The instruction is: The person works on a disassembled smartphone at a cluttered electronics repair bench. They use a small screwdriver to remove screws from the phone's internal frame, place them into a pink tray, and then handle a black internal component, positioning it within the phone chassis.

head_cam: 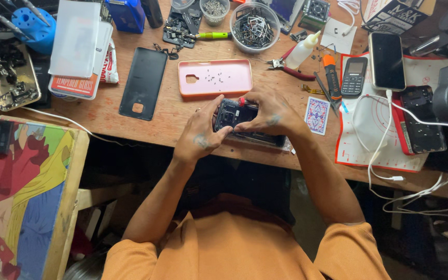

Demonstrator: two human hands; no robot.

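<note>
An opened smartphone (232, 115) lies on the wooden workbench (162, 122) near its front edge, its inner parts exposed. My left hand (200, 136) grips the phone's left end. My right hand (268, 111) covers its right half, and a small red-tipped tool (241, 100) pokes out between my fingers over the phone. Just behind the phone lies a pink phone case (214, 77) with several tiny screws in it. A black back cover (143, 83) rests to the left.
A playing card (317, 115), cutters (285, 66), a glue bottle (303, 50), a keypad phone (354, 76) and other phones on a white mat (369, 140) crowd the right. Bowls of parts (255, 26) stand behind. White cables (390, 155) trail off the edge. A colourful board (22, 192) is at left.
</note>
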